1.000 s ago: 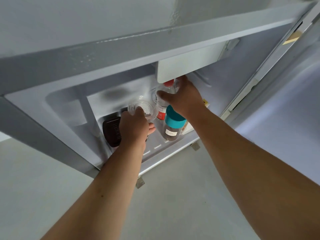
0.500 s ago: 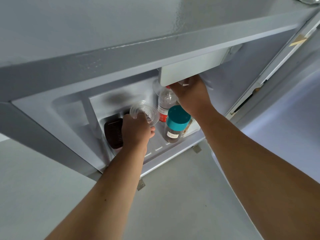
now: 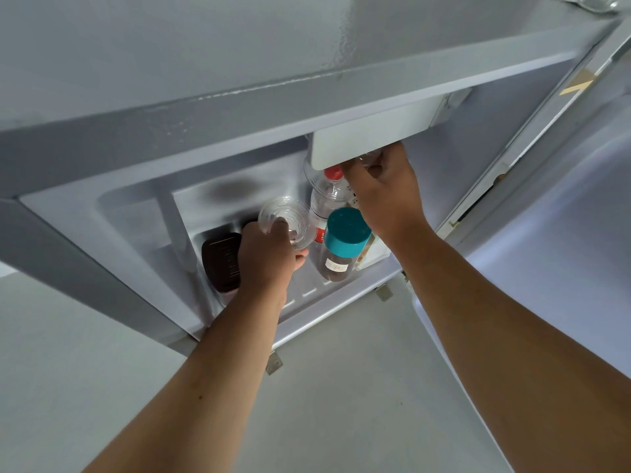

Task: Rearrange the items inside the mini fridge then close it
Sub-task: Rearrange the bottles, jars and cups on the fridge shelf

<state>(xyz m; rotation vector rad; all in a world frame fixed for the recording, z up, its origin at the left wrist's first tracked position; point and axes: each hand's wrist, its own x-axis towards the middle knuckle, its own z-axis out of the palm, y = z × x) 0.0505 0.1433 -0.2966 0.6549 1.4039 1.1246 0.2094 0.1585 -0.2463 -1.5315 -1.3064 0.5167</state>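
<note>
I look down into the open mini fridge [image 3: 239, 110]. My left hand [image 3: 268, 257] grips a clear glass [image 3: 286, 220] over the fridge floor. My right hand [image 3: 386, 192] is raised under the white freezer flap [image 3: 372, 138], its fingers closed round a small clear thing [image 3: 370, 160] that is mostly hidden. Below it stands a clear bottle with a red cap [image 3: 327, 196]. In front of that is a jar with a teal lid [image 3: 345, 240]. A dark brown container [image 3: 222, 261] lies at the left of the floor.
The fridge door [image 3: 563, 213] stands open at the right. A pale box [image 3: 372, 254] sits behind the jar at the right wall. The grey room floor [image 3: 102, 353] lies below the fridge. A clear object [image 3: 594, 1] rests on the fridge top at the far right.
My right hand left the red-capped bottle and rose to the freezer flap, now holding a small clear thing. My left hand stayed on the glass. The view shifted down slightly.
</note>
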